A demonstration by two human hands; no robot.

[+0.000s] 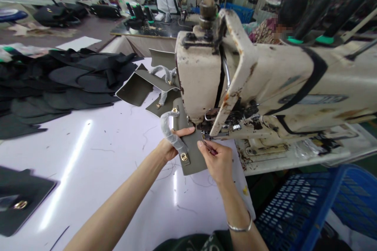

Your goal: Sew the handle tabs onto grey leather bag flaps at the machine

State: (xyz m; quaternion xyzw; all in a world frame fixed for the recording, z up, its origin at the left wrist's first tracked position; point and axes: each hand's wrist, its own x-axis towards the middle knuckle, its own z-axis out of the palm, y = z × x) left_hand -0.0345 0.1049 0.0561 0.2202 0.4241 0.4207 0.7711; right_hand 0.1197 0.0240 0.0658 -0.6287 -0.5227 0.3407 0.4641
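Note:
A grey-green bag panel lies under the head of a sewing machine, beside the needle area. On the panel is a curved handle in clear wrap, with gold-coloured metal fittings at its ends. My left hand grips the panel's left side at the handle, one finger stretched over the panel toward the presser foot. Close to the foot, my right hand is closed round a slim dark-red tool, its fingertips at the panel's right edge. Which tool it is, I cannot tell.
More grey-green panels with wrapped handles lie behind the machine head. Dark cut pieces are heaped at the left, and another panel lies near left. A blue basket stands at the right. A person sits beyond the machine.

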